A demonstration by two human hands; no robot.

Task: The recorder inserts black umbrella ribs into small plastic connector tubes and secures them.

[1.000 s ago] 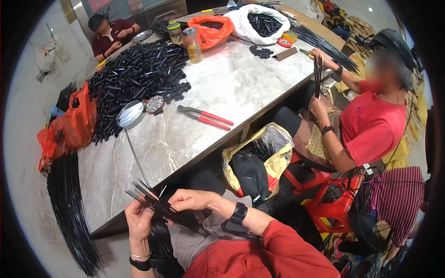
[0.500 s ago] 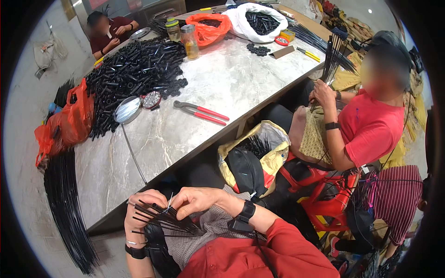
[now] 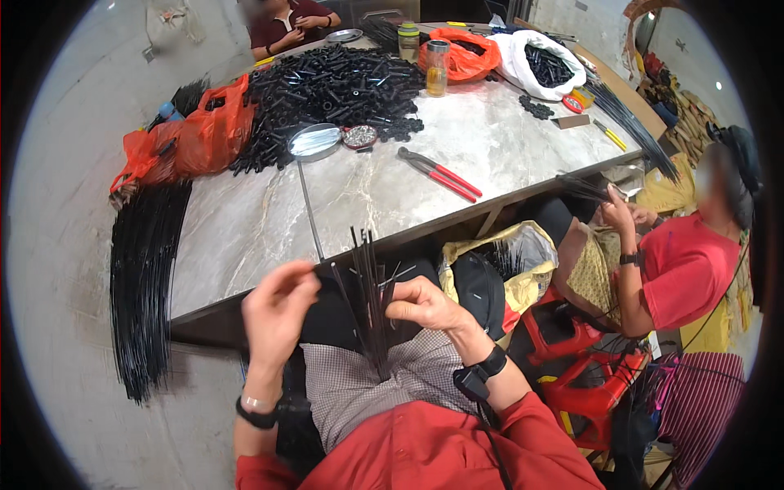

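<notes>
A bundle of thin black rods (image 3: 371, 310) stands nearly upright over my lap, its upper ends fanned out. My right hand (image 3: 425, 304) grips its right side with thumb and bent fingers. To the left of the rods, and apart from them, my left hand (image 3: 276, 314) is raised; motion smears its fingers, so their closure is unclear. Beneath the bundle lies a checked cloth (image 3: 343, 392) across my lap.
The stone-topped table (image 3: 237, 245) bears red-handled pliers (image 3: 445, 175), a long-handled round mirror-like disc (image 3: 314, 142) and a heap of black tubes (image 3: 327, 90). More rods (image 3: 147, 286) overhang its left edge. A yellow bag (image 3: 539, 261) and a seated co-worker (image 3: 686, 261) are at right.
My left hand has come away from the rods to the left. The bundle has swung from lying tilted to nearly upright. The view has shifted, and the co-worker's rods are lower.
</notes>
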